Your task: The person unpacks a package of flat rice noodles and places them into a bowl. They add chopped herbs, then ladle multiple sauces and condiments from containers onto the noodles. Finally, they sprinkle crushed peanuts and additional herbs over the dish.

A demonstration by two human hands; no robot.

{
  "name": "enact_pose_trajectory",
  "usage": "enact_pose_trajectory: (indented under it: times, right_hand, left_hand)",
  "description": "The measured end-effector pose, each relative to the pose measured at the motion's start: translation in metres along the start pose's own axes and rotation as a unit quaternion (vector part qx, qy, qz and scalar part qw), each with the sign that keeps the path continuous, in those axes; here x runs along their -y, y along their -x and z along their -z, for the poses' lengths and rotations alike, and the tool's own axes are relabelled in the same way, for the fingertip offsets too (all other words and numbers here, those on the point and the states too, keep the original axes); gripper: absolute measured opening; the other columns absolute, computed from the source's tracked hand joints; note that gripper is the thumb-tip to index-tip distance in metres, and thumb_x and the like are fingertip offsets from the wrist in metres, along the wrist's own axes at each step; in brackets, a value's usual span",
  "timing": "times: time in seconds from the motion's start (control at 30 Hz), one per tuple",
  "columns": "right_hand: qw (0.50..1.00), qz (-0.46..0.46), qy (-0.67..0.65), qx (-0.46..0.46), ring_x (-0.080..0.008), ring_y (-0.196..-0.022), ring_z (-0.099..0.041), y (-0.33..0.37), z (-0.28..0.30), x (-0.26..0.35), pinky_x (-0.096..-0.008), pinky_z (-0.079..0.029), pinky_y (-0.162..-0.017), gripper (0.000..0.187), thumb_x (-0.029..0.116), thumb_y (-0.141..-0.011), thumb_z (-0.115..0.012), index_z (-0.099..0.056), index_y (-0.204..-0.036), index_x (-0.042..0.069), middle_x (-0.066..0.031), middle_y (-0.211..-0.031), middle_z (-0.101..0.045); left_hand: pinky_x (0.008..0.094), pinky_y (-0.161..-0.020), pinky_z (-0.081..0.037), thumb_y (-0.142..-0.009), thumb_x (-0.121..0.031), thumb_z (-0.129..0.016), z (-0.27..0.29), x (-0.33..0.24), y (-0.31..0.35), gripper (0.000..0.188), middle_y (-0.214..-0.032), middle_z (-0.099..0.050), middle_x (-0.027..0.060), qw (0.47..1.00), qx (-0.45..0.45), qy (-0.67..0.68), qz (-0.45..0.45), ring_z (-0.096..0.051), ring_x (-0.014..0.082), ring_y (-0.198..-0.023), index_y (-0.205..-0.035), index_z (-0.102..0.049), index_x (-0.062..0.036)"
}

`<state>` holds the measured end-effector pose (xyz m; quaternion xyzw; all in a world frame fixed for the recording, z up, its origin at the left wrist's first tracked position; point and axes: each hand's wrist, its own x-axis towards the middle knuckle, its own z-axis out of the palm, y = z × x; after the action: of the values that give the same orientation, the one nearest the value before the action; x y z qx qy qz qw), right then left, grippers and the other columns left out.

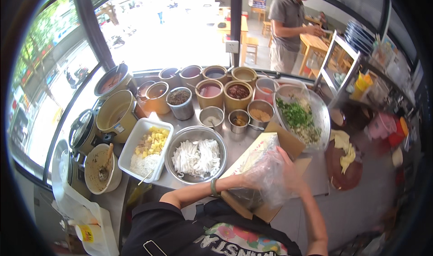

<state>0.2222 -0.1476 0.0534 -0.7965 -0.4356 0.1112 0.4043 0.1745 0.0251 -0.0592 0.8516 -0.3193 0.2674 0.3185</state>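
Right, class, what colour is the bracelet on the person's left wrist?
Green; the bracelet shows best in the head view.

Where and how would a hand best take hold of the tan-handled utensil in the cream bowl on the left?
Probably by the upper part of its tan handle, coming from above: the handle slants up to the far rim of the bowl, while the head sits low inside.

From your head, your wide fisheye looks down and forward: your shirt (180, 231) lies nearest, your left hand (250, 179) and right hand (292, 172) close, the counter (233, 144) beyond, the windows (158, 34) far.
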Motion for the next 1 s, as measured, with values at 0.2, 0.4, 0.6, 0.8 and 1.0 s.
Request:
enact_pose_trajectory:
  times: [0.2, 0.4, 0.6, 0.8, 1.0]
  right_hand:
    - [0.965, 0.115, 0.203, -0.121, -0.0363, -0.081, -0.066, 0.010, -0.039, 0.028, -0.0394, -0.055, -0.069, 0.037, 0.003, -0.075, -0.062, -0.057, -0.111, 0.008, -0.0197, -0.094, -0.066]
    - [0.927, 0.123, 0.337, 0.107, -0.0345, -0.085, -0.067, 0.020, -0.004, 0.084, -0.0394, -0.055, -0.072, 0.045, 0.005, -0.074, -0.063, -0.059, -0.118, 0.009, -0.0215, -0.100, -0.064]
    - [0.979, 0.016, 0.201, -0.019, -0.0350, -0.129, -0.043, 0.065, 0.067, 0.053, -0.0402, -0.038, -0.105, 0.084, 0.007, -0.068, -0.076, -0.036, -0.142, 0.004, -0.0233, -0.143, -0.038]
    - [0.993, -0.086, -0.027, 0.079, -0.0268, -0.123, -0.043, 0.123, -0.043, -0.087, -0.0384, -0.034, -0.106, 0.068, 0.022, -0.081, -0.070, -0.039, -0.138, 0.001, -0.0155, -0.137, -0.041]
    - [0.912, -0.287, -0.263, -0.131, -0.0225, -0.103, -0.058, 0.135, -0.073, -0.108, -0.0362, -0.051, -0.084, 0.036, 0.024, -0.096, -0.054, -0.050, -0.126, 0.004, -0.0127, -0.117, -0.057]
  left_hand:
    - [0.0377, -0.115, -0.022, -0.085, -0.024, -0.061, 0.025, -0.005, -0.018, 0.074, -0.143, -0.037, 0.0163, 0.932, 0.033, 0.292, 0.211, -0.034, 0.0275, -0.134, -0.146, -0.026, -0.0004]
    - [0.0390, -0.109, -0.032, -0.087, -0.026, -0.059, 0.027, 0.018, -0.018, 0.056, -0.131, -0.051, 0.0158, 0.921, 0.257, 0.231, 0.178, -0.047, 0.0290, -0.125, -0.135, -0.043, -0.0029]
    - [0.0391, -0.087, -0.048, -0.080, -0.029, -0.066, 0.033, 0.016, -0.030, 0.039, -0.106, -0.064, 0.0172, 0.867, 0.172, 0.468, -0.011, -0.061, 0.0317, -0.098, -0.109, -0.064, -0.0023]
    - [0.0398, -0.083, -0.048, -0.073, -0.025, -0.072, 0.047, -0.037, -0.088, 0.038, -0.101, -0.064, 0.0163, 0.879, 0.278, 0.384, -0.059, -0.060, 0.0320, -0.094, -0.102, -0.064, -0.0016]
    - [0.0411, -0.098, -0.041, -0.071, -0.034, -0.076, 0.057, -0.015, -0.130, 0.056, -0.120, -0.057, 0.0166, 0.910, 0.330, 0.249, -0.011, -0.053, 0.0321, -0.114, -0.112, -0.061, -0.0003]
